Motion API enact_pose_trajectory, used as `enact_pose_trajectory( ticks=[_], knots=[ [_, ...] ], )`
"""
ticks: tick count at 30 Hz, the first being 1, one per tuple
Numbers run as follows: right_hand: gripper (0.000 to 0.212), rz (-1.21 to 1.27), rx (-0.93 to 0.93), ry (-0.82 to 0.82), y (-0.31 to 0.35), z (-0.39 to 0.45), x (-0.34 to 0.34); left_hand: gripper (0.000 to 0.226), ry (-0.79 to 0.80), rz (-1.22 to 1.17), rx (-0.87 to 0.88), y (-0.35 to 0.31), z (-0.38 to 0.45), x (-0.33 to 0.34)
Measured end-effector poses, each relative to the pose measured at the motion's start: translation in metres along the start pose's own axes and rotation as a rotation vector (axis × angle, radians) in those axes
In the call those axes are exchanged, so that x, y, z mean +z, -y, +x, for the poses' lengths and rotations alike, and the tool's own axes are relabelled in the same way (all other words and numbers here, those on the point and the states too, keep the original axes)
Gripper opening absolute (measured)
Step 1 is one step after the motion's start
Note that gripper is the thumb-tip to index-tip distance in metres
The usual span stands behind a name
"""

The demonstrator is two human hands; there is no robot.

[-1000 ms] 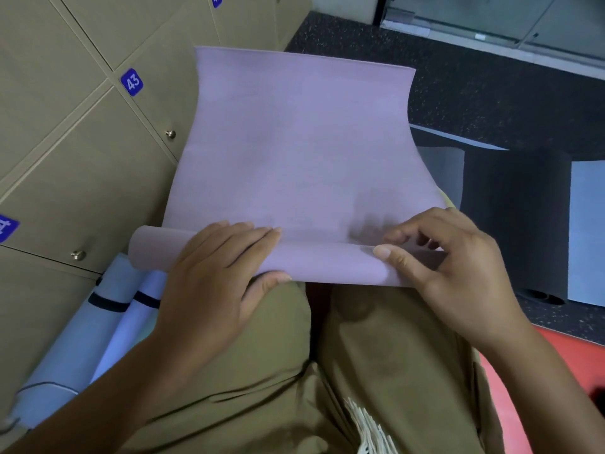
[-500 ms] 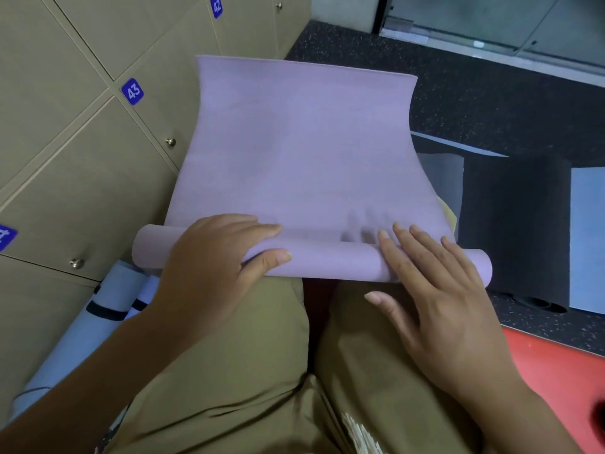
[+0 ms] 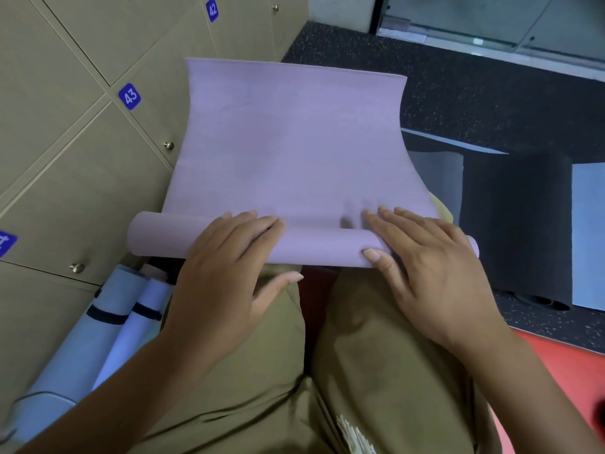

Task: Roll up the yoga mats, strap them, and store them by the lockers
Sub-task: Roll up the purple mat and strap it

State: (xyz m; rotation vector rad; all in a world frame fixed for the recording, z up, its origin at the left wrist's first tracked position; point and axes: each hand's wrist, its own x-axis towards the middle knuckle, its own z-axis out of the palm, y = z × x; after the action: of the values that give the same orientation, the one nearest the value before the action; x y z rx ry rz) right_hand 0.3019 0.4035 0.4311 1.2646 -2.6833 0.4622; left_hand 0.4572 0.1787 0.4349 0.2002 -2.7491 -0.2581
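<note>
A lilac yoga mat (image 3: 294, 142) lies stretched out ahead of my knees, its near end wound into a thin roll (image 3: 157, 235). My left hand (image 3: 226, 270) presses flat on the roll's left half, fingers straight, thumb off the mat. My right hand (image 3: 425, 267) lies flat on the roll's right part, fingers straight, thumb against the roll's near side. Two rolled pale blue mats (image 3: 108, 332) with black straps lie by the tan lockers (image 3: 65, 158) at my left.
A black mat (image 3: 514, 224) and a pale blue mat (image 3: 589, 234) lie on the dark speckled floor (image 3: 458, 86) to the right. A red floor area (image 3: 563, 365) shows at lower right. Glass doors stand at the far right.
The roll has grown thicker and moved forward along the mat. My right hand went from pinching the edge to lying flat on the roll. The left hand slid forward with it.
</note>
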Motion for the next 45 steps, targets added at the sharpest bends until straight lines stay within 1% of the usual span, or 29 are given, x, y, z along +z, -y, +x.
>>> enact_pose_trajectory(
  ticks=[4,7,9,14,16,20,22,24,26,27,30,34,36,40,43,45],
  knots=[
    [0.055,-0.035,0.010,0.007,0.000,0.008,0.000,0.060,-0.005,0.007,0.014,0.007,0.010,0.006],
    [0.051,-0.018,0.009,-0.032,0.004,0.005,0.001,0.058,-0.060,-0.017,0.011,0.011,0.019,0.009],
    [0.046,0.010,0.001,-0.067,0.007,-0.001,0.000,0.055,-0.067,-0.051,-0.018,0.013,0.025,0.011],
    [0.045,-0.001,-0.015,-0.134,0.014,-0.015,0.000,0.050,0.025,-0.087,-0.076,0.020,0.043,0.010],
    [0.046,-0.015,-0.008,-0.139,0.013,-0.016,0.002,0.051,0.082,-0.118,-0.100,0.021,0.052,0.007],
    [0.050,0.015,0.009,-0.116,0.005,-0.011,0.010,0.057,0.197,-0.206,-0.204,0.025,0.066,0.006],
    [0.052,0.036,0.011,-0.116,0.003,-0.005,0.013,0.052,0.160,-0.247,-0.227,0.024,0.070,0.007],
    [0.049,0.069,0.005,-0.132,0.001,0.002,0.016,0.035,0.043,-0.309,-0.240,0.019,0.071,0.007],
    [0.042,0.112,-0.017,-0.155,-0.002,0.009,0.018,0.021,-0.075,-0.287,-0.199,0.014,0.069,0.008],
    [0.040,0.136,-0.026,-0.160,-0.005,0.012,0.019,0.019,-0.116,-0.240,-0.153,0.011,0.066,0.010],
    [0.037,0.214,-0.011,-0.149,-0.013,0.019,0.019,0.025,-0.174,-0.109,-0.029,0.011,0.053,0.020],
    [0.036,0.243,0.041,-0.119,-0.018,0.031,0.018,0.054,-0.083,-0.028,0.044,0.016,0.043,0.031],
    [0.037,0.226,0.049,-0.104,-0.020,0.035,0.017,0.060,-0.052,-0.014,0.053,0.017,0.047,0.032],
    [0.042,0.171,0.044,-0.083,-0.020,0.040,0.014,0.057,-0.064,-0.038,0.025,0.020,0.061,0.034],
    [0.043,0.147,0.047,-0.101,-0.018,0.041,0.013,0.057,-0.026,-0.044,0.015,0.027,0.069,0.034],
    [0.047,0.110,0.015,-0.129,-0.015,0.042,0.013,0.056,0.015,-0.042,0.012,0.030,0.075,0.034]
  ],
)
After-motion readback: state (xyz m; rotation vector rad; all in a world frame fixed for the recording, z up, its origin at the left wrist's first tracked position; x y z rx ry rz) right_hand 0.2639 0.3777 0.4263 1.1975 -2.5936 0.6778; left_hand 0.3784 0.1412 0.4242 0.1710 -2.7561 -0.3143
